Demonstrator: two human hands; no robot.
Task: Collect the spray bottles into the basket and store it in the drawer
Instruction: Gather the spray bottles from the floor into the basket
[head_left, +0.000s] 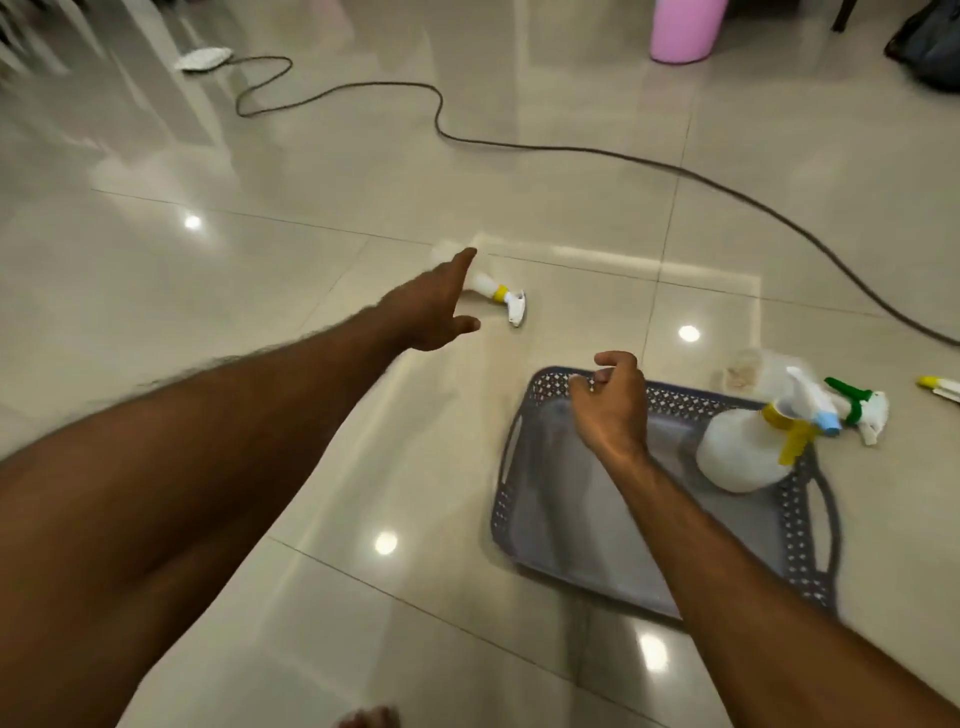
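Note:
A grey perforated basket (540, 525) sits on the tiled floor at lower right. Inside it, at the right end, stands a white spray bottle with a yellow trigger (743, 457). My right hand (613, 405) hovers over the basket's far rim, fingers loosely curled and holding nothing. My left hand (431, 306) stretches forward, open, beside a white bottle with a yellow collar (498, 296) lying on the floor; its body is partly hidden behind my fingers. A green-triggered bottle (857, 405) lies right of the basket, and another bottle's yellow tip (937, 387) shows at the right edge.
A dark cable (571, 148) snakes across the floor beyond the bottles. A pink bin (683, 31) stands at the far top, a dark bag (930, 47) at the top right corner. A white flat object (202, 58) lies at the cable's far end. Toes (371, 719) show at the bottom.

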